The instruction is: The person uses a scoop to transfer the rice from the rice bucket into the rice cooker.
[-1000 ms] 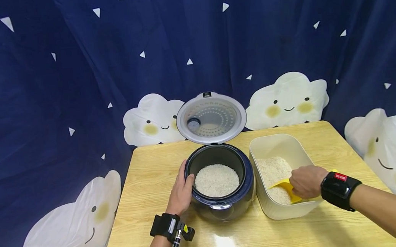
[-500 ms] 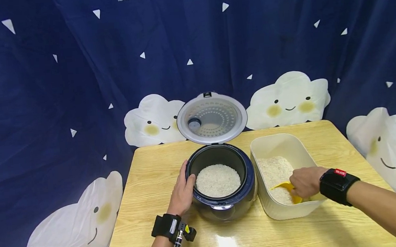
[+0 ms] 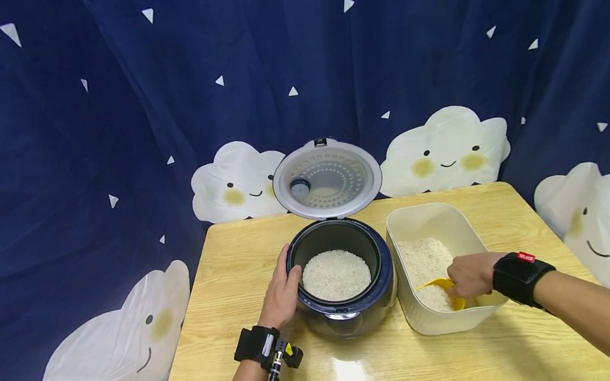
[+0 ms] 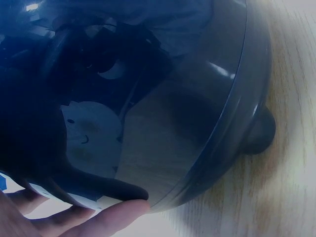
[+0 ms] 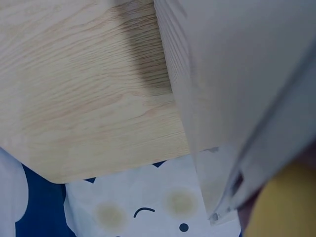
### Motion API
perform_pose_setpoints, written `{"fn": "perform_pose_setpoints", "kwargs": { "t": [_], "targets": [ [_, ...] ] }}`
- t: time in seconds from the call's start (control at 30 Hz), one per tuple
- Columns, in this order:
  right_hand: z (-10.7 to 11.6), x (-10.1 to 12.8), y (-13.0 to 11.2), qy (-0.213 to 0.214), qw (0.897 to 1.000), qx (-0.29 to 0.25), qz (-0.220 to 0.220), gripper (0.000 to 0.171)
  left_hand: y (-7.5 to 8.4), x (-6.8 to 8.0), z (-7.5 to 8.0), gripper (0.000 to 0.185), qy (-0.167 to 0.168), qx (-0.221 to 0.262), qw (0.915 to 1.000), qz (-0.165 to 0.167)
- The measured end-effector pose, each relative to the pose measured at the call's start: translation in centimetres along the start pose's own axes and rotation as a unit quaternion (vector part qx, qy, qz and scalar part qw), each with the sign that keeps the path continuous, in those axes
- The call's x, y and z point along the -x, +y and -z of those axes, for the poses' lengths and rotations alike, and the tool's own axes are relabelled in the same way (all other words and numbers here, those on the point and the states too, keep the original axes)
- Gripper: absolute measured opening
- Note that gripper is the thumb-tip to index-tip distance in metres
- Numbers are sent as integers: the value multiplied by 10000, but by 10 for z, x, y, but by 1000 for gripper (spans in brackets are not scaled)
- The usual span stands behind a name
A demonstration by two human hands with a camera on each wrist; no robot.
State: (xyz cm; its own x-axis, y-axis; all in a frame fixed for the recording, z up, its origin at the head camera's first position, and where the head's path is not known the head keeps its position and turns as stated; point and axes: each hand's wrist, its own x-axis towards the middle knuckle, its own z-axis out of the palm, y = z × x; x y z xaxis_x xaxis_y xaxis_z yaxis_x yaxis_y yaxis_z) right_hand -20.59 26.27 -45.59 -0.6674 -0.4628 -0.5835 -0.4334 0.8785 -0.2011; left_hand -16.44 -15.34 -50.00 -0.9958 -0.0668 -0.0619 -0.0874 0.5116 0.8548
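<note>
My right hand (image 3: 470, 274) gripped the yellow scoop (image 3: 442, 289) inside the rice bin (image 3: 428, 220), just right of the cooker pot (image 3: 342, 270); its long axis pointed left toward the pot. My left hand (image 3: 280, 295) rested flat against the pot's side. Since 1 second earlier, the scoop had sunk lower into the rice.

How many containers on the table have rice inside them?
2. The cooker pot stands at the table's middle, lid open, rice on its bottom. The cream bin stands just right of it, with rice and a yellow scoop.
</note>
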Motion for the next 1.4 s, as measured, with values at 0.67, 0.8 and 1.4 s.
{"fn": "perform_pose_setpoints", "kwargs": {
  "t": [0.67, 0.8, 1.4],
  "targets": [
    [11, 17, -5, -85, 9984, -530, -200, 33, 2, 1, 0, 60, -55, 55, 10000, 8],
    [16, 23, -7, -131, 9969, -706, -327, 34, 3, 1, 1, 60, -8, 32, 10000, -35],
    [23, 42, -6, -302, 9883, -1366, -599, 35, 2, -1, 1, 60, -95, 42, 9999, -13]
  ]
}}
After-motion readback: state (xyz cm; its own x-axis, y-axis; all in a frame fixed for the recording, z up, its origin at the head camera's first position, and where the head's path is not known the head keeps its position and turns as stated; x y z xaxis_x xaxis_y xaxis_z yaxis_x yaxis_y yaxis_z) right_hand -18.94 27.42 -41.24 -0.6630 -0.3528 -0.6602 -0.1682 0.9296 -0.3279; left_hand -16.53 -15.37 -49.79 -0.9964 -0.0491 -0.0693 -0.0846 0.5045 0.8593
